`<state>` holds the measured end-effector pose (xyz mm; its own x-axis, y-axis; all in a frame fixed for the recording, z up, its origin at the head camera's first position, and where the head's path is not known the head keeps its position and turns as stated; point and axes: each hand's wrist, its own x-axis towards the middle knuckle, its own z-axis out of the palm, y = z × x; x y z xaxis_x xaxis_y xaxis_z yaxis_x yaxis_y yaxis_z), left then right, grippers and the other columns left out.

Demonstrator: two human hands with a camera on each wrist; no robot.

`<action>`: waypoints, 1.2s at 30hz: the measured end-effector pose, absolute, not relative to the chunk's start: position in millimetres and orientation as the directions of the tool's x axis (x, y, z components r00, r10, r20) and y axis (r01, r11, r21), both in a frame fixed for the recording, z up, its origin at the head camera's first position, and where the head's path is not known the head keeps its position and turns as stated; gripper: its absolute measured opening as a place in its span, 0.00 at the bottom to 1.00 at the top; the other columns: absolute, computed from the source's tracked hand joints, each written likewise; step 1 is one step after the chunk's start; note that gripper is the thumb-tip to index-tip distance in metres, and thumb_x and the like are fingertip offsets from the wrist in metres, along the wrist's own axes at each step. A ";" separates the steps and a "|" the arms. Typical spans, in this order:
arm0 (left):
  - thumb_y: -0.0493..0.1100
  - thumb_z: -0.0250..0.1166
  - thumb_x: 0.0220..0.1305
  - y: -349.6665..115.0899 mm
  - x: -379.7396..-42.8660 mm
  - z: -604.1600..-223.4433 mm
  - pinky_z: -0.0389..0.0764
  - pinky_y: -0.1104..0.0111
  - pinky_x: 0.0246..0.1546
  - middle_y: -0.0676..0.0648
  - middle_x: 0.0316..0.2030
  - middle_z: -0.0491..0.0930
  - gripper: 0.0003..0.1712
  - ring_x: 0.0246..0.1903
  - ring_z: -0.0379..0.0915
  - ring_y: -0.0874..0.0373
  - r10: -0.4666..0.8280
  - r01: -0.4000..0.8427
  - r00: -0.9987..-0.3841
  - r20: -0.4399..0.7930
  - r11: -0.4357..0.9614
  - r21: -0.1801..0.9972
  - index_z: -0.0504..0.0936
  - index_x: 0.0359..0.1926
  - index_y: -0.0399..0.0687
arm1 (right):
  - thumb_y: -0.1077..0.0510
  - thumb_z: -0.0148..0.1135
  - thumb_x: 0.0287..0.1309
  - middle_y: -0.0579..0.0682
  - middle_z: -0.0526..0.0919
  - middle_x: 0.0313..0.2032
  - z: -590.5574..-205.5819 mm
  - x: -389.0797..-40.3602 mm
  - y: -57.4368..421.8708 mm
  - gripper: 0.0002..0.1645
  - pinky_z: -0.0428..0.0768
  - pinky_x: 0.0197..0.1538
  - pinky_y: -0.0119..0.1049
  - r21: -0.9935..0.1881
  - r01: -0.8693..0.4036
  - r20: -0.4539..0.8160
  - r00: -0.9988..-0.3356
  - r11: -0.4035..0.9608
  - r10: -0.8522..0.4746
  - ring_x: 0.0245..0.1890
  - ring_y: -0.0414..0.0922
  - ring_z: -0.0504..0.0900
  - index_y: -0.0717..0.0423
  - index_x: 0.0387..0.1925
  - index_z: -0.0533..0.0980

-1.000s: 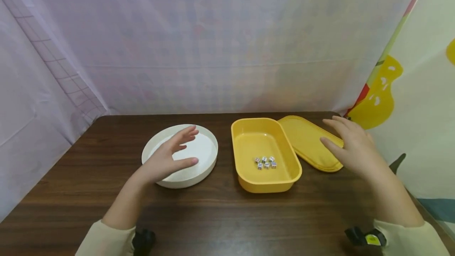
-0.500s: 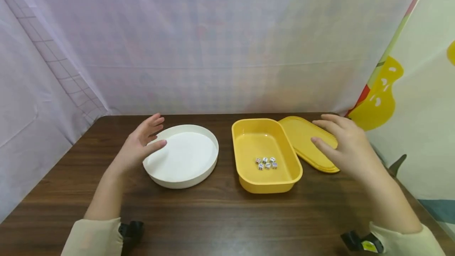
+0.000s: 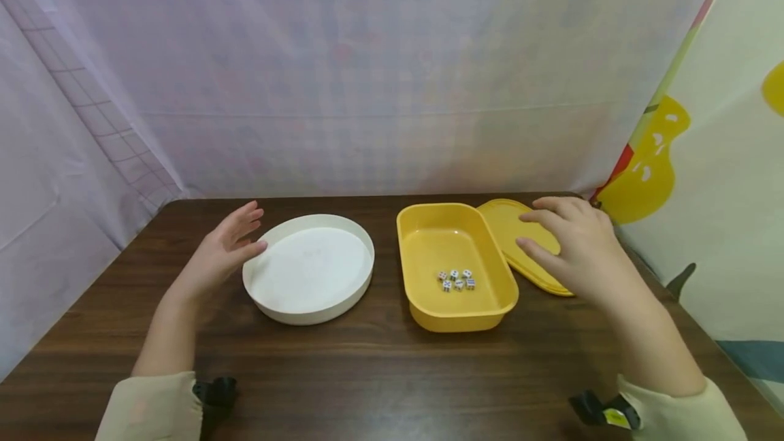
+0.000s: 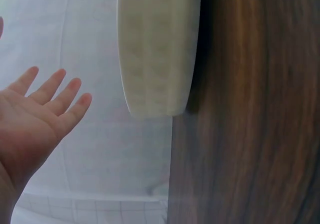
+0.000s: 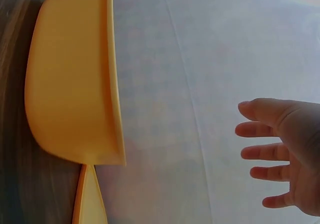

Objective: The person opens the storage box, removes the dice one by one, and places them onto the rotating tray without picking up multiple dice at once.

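My left hand [image 3: 219, 250] hovers with spread fingers at the left rim of a round white tray [image 3: 312, 271], holding nothing. In the left wrist view its palm and fingers [image 4: 62, 101] show beside the tray's pale side wall [image 4: 159, 54]. On the right, my right hand [image 3: 572, 250] hangs with fingers apart over a yellow lid [image 3: 520, 243], partly hiding it. Between the hands stands a yellow rectangular tub [image 3: 431, 254] with several small white dice [image 3: 459, 285] grouped near its front end. The right wrist view shows the tub's side [image 5: 72, 79] and the right hand well apart from it.
Everything stands on a dark wooden table [image 3: 343, 386]. The lid leans against the tub's right side. A pale curtain [image 3: 367, 87] hangs behind the table's back edge, and a patterned cloth [image 3: 723, 223] hangs at the right. Black straps [image 3: 216, 392] sit at both wrists.
My left hand has moved left, from over the white tray to its left rim. My right hand has shifted left, further over the lid. The tub, dice and tray stay in place.
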<state>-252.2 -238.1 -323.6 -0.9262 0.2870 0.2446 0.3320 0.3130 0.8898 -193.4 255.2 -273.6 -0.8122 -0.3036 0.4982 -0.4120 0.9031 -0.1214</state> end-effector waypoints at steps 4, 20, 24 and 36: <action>0.39 0.62 0.66 -245.2 -252.9 -324.9 0.47 0.45 0.64 0.37 0.72 0.49 0.46 0.70 0.42 0.41 0.295 0.315 -0.929 0.222 0.319 0.894 0.44 0.75 0.44 | 0.53 0.68 0.56 0.61 0.73 0.53 -274.0 -194.7 249.3 0.19 0.55 0.54 0.66 -0.099 -0.441 0.508 -0.793 0.892 -0.336 0.58 0.63 0.62 0.58 0.47 0.79; 0.41 0.63 0.65 -260.8 -255.9 -336.8 0.47 0.39 0.62 0.37 0.73 0.42 0.49 0.70 0.36 0.38 0.339 0.248 -0.933 0.118 0.372 0.894 0.41 0.76 0.44 | 0.50 0.66 0.58 0.60 0.71 0.58 -277.7 -204.1 224.2 0.16 0.51 0.58 0.65 -0.128 -0.474 0.412 -0.824 0.871 -0.388 0.61 0.62 0.60 0.52 0.45 0.80; 0.40 0.63 0.65 -262.6 -255.8 -339.4 0.47 0.40 0.62 0.36 0.73 0.41 0.49 0.70 0.35 0.38 0.348 0.254 -0.930 0.117 0.377 0.891 0.40 0.75 0.42 | 0.50 0.67 0.58 0.59 0.71 0.57 -279.5 -208.1 219.2 0.15 0.52 0.59 0.64 -0.129 -0.468 0.382 -0.837 0.874 -0.392 0.61 0.60 0.61 0.52 0.45 0.80; 0.39 0.63 0.64 -266.9 -254.5 -346.4 0.47 0.39 0.61 0.33 0.73 0.40 0.50 0.69 0.37 0.34 0.339 0.197 -0.939 0.067 0.366 0.909 0.39 0.75 0.42 | 0.49 0.67 0.58 0.57 0.72 0.57 -286.4 -220.8 201.6 0.16 0.55 0.60 0.62 -0.143 -0.490 0.362 -0.834 0.860 -0.416 0.61 0.59 0.62 0.51 0.45 0.81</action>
